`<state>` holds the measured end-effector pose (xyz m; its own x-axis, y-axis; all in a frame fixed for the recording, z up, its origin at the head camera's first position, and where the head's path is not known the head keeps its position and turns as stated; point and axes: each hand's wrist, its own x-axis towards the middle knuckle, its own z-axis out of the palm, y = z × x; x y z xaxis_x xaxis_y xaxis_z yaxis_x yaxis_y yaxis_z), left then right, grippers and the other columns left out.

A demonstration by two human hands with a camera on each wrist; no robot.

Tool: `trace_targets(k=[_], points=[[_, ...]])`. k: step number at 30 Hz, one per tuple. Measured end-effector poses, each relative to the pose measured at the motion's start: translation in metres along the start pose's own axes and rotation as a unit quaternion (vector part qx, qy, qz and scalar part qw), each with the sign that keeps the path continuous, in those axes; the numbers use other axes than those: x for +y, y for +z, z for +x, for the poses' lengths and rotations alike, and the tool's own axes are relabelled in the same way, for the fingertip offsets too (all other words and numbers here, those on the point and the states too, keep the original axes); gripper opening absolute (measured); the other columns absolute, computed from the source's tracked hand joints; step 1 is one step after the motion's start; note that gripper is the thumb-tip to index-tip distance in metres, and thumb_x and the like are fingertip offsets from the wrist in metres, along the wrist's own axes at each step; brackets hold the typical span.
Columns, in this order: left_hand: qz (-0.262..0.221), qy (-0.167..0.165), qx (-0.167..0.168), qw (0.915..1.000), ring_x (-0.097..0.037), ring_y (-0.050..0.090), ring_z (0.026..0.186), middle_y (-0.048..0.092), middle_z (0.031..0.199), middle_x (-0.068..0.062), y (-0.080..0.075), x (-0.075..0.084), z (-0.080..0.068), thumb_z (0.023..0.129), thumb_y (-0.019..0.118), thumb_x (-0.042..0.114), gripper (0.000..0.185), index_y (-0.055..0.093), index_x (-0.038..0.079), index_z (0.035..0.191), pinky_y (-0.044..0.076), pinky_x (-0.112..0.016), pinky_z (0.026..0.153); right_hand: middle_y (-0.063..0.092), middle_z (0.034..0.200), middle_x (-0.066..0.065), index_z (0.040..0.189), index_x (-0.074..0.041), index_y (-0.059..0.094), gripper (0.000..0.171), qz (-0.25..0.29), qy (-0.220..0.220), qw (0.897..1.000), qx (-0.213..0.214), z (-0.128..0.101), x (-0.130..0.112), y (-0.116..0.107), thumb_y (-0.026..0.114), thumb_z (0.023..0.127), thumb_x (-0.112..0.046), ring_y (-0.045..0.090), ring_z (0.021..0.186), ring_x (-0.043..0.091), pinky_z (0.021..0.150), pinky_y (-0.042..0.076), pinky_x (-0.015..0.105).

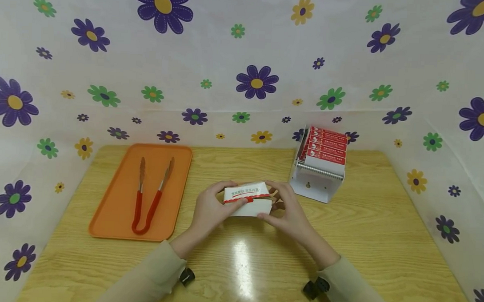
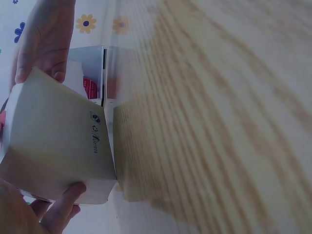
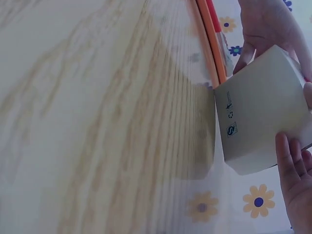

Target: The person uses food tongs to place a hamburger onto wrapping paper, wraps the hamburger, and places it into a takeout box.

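A small white cardboard takeaway box (image 1: 253, 209) with red trim stands near the middle of the wooden table. Its printed lid flap (image 1: 246, 190) lies over the top, and a narrow dark gap shows beneath it on the right. My left hand (image 1: 210, 206) grips the left end, its thumb lying across the front by the flap's edge. At the right end my right hand (image 1: 291, 211) holds the box, thumb at the lower front corner and fingers behind. Both wrist views show the plain front panel (image 2: 61, 134) with small printed marks between the two hands (image 3: 297, 187).
Left of the box, an orange tray (image 1: 114, 204) carries red-handled tongs (image 1: 155, 208) with spread arms. A white label dispenser (image 1: 314, 184) with a roll of red and white labels (image 1: 326, 145) stands at the back right. Flower-printed sheeting (image 1: 213, 48) encloses the table's back and sides.
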<state>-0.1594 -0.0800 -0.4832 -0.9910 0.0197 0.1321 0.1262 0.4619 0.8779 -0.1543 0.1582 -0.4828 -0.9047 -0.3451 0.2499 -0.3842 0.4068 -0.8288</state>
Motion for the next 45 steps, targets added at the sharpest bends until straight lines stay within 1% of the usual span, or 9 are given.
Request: trace_targets(k=[5,11,15,20,23,25,32,37,45], points=[[0.005,0.005,-0.003,1.0000,-0.026,0.067,0.131,0.076,0.134,-0.002,-0.0003,-0.0006,0.0008,0.082,0.093,0.037,0.054,0.077,0.016,0.129,0.057,-0.051,0.105,0.051,0.130,0.020,0.156,-0.005,0.046,0.086,0.011,0.002,1.000,-0.004,-0.0002,0.0022,-0.0005,0.091,0.082,-0.004,0.053,0.096,0.017,0.079,0.063,0.025],[0.012,-0.004,-0.007,0.9999,-0.028,0.065,0.134,0.074,0.136,-0.003,-0.0004,0.0000,0.0020,0.081,0.093,0.037,0.057,0.076,0.016,0.131,0.053,-0.053,0.111,0.051,0.130,0.021,0.157,-0.007,0.046,0.089,0.014,0.002,1.000,-0.007,-0.0006,0.0036,-0.0006,0.092,0.081,-0.005,0.053,0.097,0.017,0.080,0.062,0.023],[0.026,-0.006,-0.002,0.9996,-0.027,0.068,0.128,0.075,0.135,-0.003,0.0009,0.0015,0.0014,0.081,0.093,0.040,0.057,0.076,0.017,0.131,0.056,-0.051,0.105,0.051,0.130,0.020,0.157,-0.006,0.045,0.090,0.013,0.003,1.000,-0.009,-0.0005,0.0043,-0.0004,0.093,0.081,-0.005,0.054,0.097,0.016,0.081,0.062,0.023],[0.053,-0.001,0.009,0.9986,-0.024,0.071,0.110,0.075,0.133,-0.003,0.0031,0.0024,0.0004,0.082,0.091,0.044,0.056,0.075,0.019,0.129,0.056,-0.035,0.080,0.051,0.131,0.020,0.156,-0.004,0.044,0.090,0.012,0.001,1.000,-0.009,0.0010,0.0038,0.0000,0.093,0.080,-0.005,0.053,0.098,0.016,0.080,0.063,0.024],[0.067,0.001,0.014,0.9977,-0.023,0.071,0.104,0.075,0.132,-0.002,0.0032,0.0030,0.0003,0.082,0.091,0.044,0.055,0.076,0.020,0.128,0.052,-0.029,0.072,0.050,0.130,0.020,0.156,-0.002,0.044,0.091,0.014,0.000,1.000,-0.011,0.0017,0.0039,0.0003,0.094,0.079,-0.005,0.053,0.098,0.016,0.080,0.062,0.023],[0.071,0.002,0.012,0.9974,-0.023,0.071,0.102,0.076,0.131,-0.002,0.0027,0.0033,0.0000,0.081,0.091,0.045,0.056,0.075,0.020,0.128,0.052,-0.030,0.073,0.050,0.130,0.020,0.156,-0.003,0.044,0.093,0.017,0.000,1.000,-0.011,0.0016,0.0044,0.0003,0.094,0.078,-0.004,0.053,0.097,0.016,0.080,0.062,0.022],[0.073,-0.005,-0.003,0.9973,-0.025,0.070,0.114,0.074,0.133,-0.002,0.0013,0.0034,0.0007,0.078,0.094,0.043,0.060,0.074,0.021,0.129,0.056,-0.041,0.089,0.049,0.128,0.020,0.155,-0.003,0.046,0.090,0.032,0.001,0.999,-0.005,0.0007,0.0058,0.0009,0.093,0.078,-0.001,0.053,0.097,0.016,0.079,0.062,0.022],[0.067,-0.012,-0.018,0.9975,-0.025,0.069,0.114,0.073,0.133,-0.002,0.0001,0.0057,0.0005,0.077,0.095,0.041,0.061,0.073,0.022,0.130,0.055,-0.038,0.088,0.050,0.128,0.020,0.151,0.001,0.048,0.084,0.036,0.009,0.999,0.001,0.0010,0.0050,0.0012,0.092,0.079,-0.001,0.053,0.096,0.017,0.078,0.060,0.021],[0.068,0.003,-0.018,0.9975,-0.022,0.070,0.102,0.078,0.128,-0.001,-0.0008,0.0070,0.0005,0.084,0.090,0.043,0.054,0.074,0.022,0.131,0.052,-0.030,0.074,0.049,0.129,0.019,0.154,-0.004,0.046,0.090,0.043,0.011,0.999,0.008,-0.0002,0.0041,0.0023,0.094,0.077,0.000,0.053,0.095,0.013,0.077,0.059,0.019]])
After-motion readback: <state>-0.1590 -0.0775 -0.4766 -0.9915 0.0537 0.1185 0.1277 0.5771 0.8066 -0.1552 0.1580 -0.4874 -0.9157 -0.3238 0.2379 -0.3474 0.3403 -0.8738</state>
